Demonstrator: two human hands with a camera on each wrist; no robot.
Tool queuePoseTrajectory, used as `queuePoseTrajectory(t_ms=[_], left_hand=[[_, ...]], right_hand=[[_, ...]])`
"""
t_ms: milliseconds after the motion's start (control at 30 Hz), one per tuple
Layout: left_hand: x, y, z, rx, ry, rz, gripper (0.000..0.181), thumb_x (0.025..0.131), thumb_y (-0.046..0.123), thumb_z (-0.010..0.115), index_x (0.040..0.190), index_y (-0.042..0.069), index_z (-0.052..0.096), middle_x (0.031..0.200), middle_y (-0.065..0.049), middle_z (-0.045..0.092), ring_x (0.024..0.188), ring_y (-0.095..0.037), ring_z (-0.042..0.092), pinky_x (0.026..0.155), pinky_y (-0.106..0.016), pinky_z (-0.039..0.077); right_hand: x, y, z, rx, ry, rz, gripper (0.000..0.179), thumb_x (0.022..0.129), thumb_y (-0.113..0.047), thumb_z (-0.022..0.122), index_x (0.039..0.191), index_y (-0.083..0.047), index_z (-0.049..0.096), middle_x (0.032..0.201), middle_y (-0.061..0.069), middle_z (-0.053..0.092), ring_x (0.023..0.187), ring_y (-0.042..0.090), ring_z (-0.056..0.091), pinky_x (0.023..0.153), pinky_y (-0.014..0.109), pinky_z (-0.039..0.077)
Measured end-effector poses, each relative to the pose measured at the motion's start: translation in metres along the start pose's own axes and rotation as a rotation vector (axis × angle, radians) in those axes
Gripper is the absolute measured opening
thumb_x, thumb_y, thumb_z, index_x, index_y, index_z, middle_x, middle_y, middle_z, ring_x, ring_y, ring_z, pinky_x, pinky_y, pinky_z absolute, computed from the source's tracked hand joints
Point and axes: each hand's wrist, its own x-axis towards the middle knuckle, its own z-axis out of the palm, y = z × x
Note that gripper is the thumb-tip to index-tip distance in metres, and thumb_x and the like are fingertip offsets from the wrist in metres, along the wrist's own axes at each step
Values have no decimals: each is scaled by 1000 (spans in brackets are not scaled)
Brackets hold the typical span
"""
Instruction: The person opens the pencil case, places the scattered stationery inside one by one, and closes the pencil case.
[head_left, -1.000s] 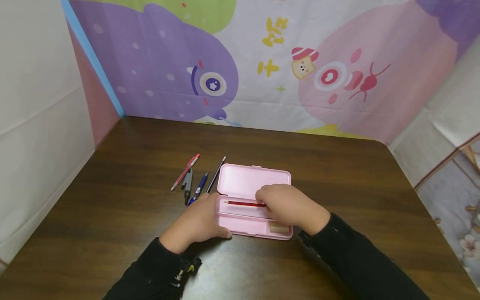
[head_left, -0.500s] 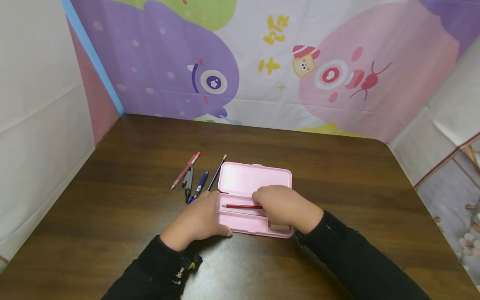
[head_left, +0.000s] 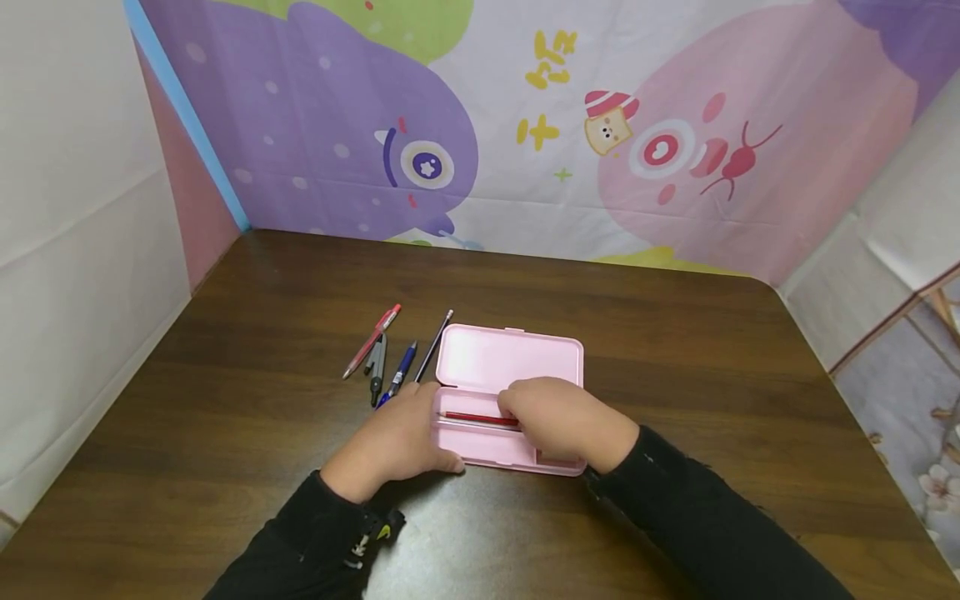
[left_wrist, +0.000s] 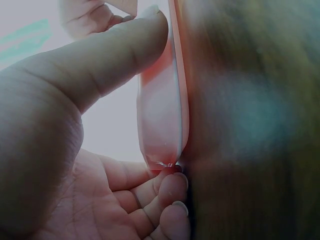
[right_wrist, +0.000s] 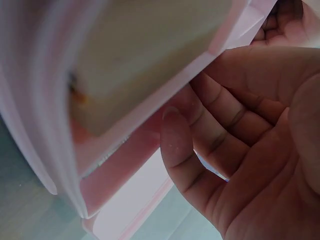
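A pink pencil case [head_left: 483, 446] lies open on the table, its lid [head_left: 510, 358] folded back. My left hand [head_left: 390, 442] holds the case's left end, with the thumb at the front and the fingers at the back, as the left wrist view also shows. Over the rear compartment, my right hand [head_left: 566, 417] pinches a red pencil [head_left: 480, 418] near its right end. The pencil lies lengthwise, tip to the left. The right fingertips reach down inside the case. A beige block [right_wrist: 150, 60] fills the small front-right compartment; in the head view the right hand mostly covers it.
Left of the case lie a red pen [head_left: 372, 340], a grey compass [head_left: 377, 371], a blue pen [head_left: 400, 372] and a dark pencil [head_left: 435, 346]. The left hand partly hides the blue pen's lower end. A cartoon-printed cloth [head_left: 525, 208] stands behind the table [head_left: 637, 333].
My right hand has moved slightly left and toward me, carrying the red pencil lower into the rear compartment and covering more of the beige block. The left hand keeps its hold on the case.
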Motion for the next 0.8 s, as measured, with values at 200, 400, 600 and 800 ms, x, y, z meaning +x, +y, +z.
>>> queuePoseTrajectory(t_ms=[200,400,600,800], left_hand=[[0,1,0,10,3,-1,88,62,34,100,131,1,58,115,-10,62,103,-24,54,86,-47,50],[0,2,0,13,11,7,87,61,33,101,129,1,59,114,-10,63,103,-24,55,86,-48,50],[0,3,-1,14,1,3,88,62,34,100,130,0,58,115,-10,63,103,-24,55,86,-48,50],[-1,3,-1,7,6,3,88,62,33,101,131,0,58,116,-10,63,104,-25,55,87,-49,50]], right_hand=[[-2,1,3,-5,10,0,15,92,-3,70,91,-17,66,75,-5,53,71,16,51,70,32,45],[-4,2,4,29,6,17,16,91,-3,72,89,-18,66,76,-6,54,70,16,51,68,32,45],[-7,2,4,46,6,17,18,89,0,69,89,-17,68,79,-7,55,72,15,52,70,32,46],[-13,2,5,82,42,23,12,95,-4,64,94,-15,69,84,-6,57,77,15,53,77,34,48]])
